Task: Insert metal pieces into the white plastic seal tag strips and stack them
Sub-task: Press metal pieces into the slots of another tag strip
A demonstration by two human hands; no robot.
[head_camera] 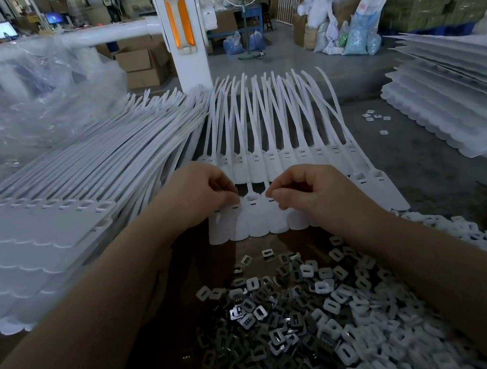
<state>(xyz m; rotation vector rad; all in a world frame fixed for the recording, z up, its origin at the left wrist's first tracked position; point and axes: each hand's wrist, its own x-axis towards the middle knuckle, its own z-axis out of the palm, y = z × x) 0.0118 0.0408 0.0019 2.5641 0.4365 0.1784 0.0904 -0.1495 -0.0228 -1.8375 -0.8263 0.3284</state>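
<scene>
Head view: curled left hand (202, 192) and right hand (303, 189) on tag strip (254, 220), brown table (164, 338), warehouse floor (289, 57).

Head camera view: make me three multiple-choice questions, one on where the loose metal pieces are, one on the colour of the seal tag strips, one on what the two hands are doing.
1. Where does the pile of metal pieces lie?
A. Nearer than the seal tag sheet, between the forearms
B. On the far stack at right
C. Inside a cardboard box

2. What colour is the seal tag sheet under the hands?
A. Blue
B. White
C. Orange

3. How are the left hand and right hand placed?
A. Both flat, palms up
B. One in the pile
C. Both with fingers curled, fingertips at the sheet's slotted heads

Answers: A, the pile sits at the frame's bottom; B, the strips are plainly white; C, both fingertips meet the tags.
</scene>
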